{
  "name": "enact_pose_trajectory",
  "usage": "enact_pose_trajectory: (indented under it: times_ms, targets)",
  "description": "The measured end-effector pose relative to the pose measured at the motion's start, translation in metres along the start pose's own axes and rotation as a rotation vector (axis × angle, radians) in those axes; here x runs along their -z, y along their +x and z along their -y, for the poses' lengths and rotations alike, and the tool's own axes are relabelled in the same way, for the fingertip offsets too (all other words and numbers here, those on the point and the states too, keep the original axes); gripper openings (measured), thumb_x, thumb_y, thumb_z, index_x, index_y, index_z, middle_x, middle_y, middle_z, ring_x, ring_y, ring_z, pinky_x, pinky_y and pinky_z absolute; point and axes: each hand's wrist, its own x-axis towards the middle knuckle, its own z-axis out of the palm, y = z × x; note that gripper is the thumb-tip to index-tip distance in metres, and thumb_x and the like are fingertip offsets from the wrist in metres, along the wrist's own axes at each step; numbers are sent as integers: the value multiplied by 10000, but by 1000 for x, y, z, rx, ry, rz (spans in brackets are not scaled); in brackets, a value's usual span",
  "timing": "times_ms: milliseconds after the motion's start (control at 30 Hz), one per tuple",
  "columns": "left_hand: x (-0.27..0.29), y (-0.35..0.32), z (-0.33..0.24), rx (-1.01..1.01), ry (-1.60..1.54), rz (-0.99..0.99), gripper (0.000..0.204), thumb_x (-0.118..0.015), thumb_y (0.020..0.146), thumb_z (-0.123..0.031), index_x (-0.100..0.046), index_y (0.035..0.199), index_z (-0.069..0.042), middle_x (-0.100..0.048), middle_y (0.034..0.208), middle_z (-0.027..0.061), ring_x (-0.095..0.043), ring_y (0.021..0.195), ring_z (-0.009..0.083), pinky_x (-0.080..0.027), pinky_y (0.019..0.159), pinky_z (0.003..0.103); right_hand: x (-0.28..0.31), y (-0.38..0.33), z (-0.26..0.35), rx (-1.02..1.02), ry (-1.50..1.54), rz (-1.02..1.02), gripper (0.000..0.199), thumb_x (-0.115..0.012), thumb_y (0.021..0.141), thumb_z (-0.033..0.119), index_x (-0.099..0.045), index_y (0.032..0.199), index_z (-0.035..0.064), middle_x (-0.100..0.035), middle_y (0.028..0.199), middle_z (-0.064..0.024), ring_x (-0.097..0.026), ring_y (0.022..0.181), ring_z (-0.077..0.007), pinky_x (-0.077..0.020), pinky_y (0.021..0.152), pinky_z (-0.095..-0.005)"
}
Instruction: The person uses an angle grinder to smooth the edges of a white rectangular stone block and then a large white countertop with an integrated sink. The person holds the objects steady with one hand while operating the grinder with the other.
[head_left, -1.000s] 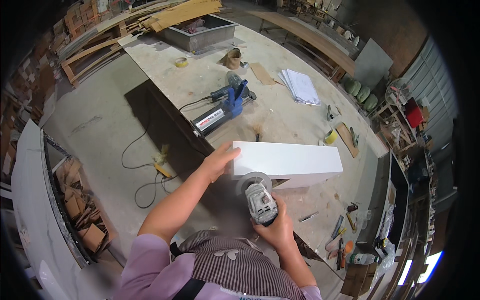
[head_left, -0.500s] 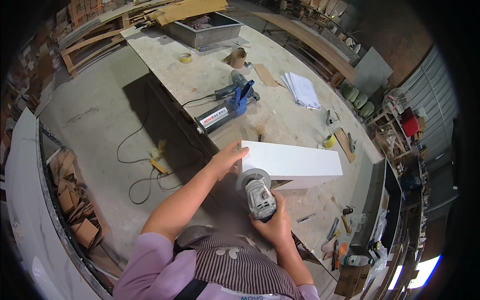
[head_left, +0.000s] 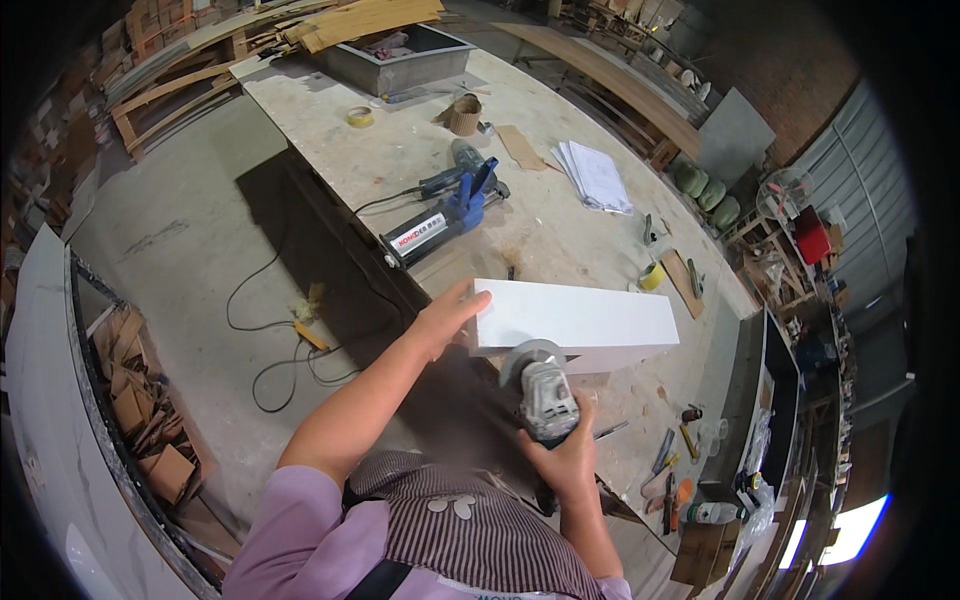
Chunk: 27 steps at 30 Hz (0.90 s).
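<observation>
The long, glossy white box-shaped piece (head_left: 585, 318) lies lengthwise, its broad face up, its left end in the left hand (head_left: 447, 318) under the thumb, the rest stretching rightward from that grip. The grey, dusty-looking angle grinder (head_left: 548, 392) points away from the right hand (head_left: 566, 458), its round disc (head_left: 527, 358) beyond that grip, overlapping the piece's near edge; contact is unclear.

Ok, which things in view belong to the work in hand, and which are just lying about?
In use:
Angle grinder, held in the right hand
White boxy piece, held at one end by the left hand

Apparently just lying about:
Caulking gun
Paper sheets
Tape roll just beyond the white boxy piece
Plastic bottle
</observation>
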Motion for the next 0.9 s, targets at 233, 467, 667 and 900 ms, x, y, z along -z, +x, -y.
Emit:
enact_pose_trajectory:
  times_ms: [233,467,667,900]
  targets:
    - [-1,-3,-1,-27,4,6,562,-631,926,-403,-464,1359,-86,-625,1064,47,-631,856,125,-523,569,278,-15,6,24,49,-49,138,847,-854,680,167,-346,1348,47,-622,1127,-246,-644,1057,-342,-506,887,-414]
    - [-2,-4,-1,-19,2,-22,570,-635,925,-402,-461,1366,-88,-626,1052,41,-628,832,112,-513,559,262,-12,7,7,10,-6,52,857,-849,687,201,-339,1357,40,-617,1124,-262,-643,1043,-368,-508,882,-432]
    - [-4,-2,1,-28,1,-37,570,-633,931,-400,-455,1374,-89,-629,1035,38,-628,809,111,-512,555,265,2,7,-12,-65,35,-128,866,-850,688,189,-332,1352,-12,-607,1119,-249,-627,1028,-325,-496,895,-411]
    - [-2,1,3,-20,30,-53,578,-633,928,-398,-452,1379,-85,-634,1038,47,-629,816,125,-515,557,285,-19,1,12,105,-47,58,860,-844,688,240,-347,1363,47,-634,1106,-280,-656,1005,-422,-530,846,-461]
